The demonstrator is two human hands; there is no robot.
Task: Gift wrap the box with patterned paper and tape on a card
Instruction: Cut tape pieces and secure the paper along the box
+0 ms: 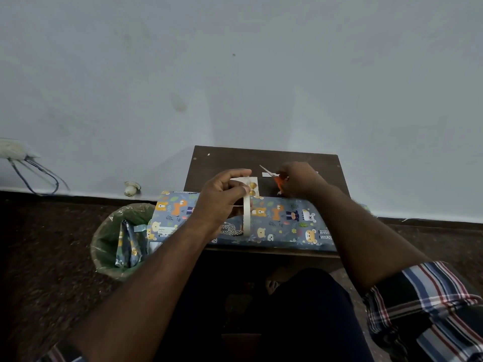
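At the far left, a pale wall fitting point(11, 148) with dark blue cables point(39, 178) hanging from it sits low on the light grey wall point(235, 74). Further right, a small white object point(132, 188) lies on the floor at the foot of the wall. Beside the counter stands a round bin lined with a clear plastic bag point(115, 239), holding crumpled scraps of blue patterned paper point(129, 246).

The long box wrapped in blue paper printed with cartoon animals point(274, 223) lies along the near edge of the dark brown wooden counter point(230, 158), its left end overhanging above the bin. The left hand point(222, 197) hovers over the box's middle, its fingers point(240, 175) curled and pinching a roll of off-white tape point(246, 218), whose loop hangs down in front of the box. Just behind that hand lies a small white card with gold round decorations point(252, 188), on the counter at the box's far edge.

To the right, the right hand point(300, 180) has its fingers wrapped around the orange handles of a pair of scissors point(271, 175), the silver blades pointing left and away. A white strip point(268, 174) lies on the counter under the blades. A plaid sleeve point(423, 296) covers the right upper arm.
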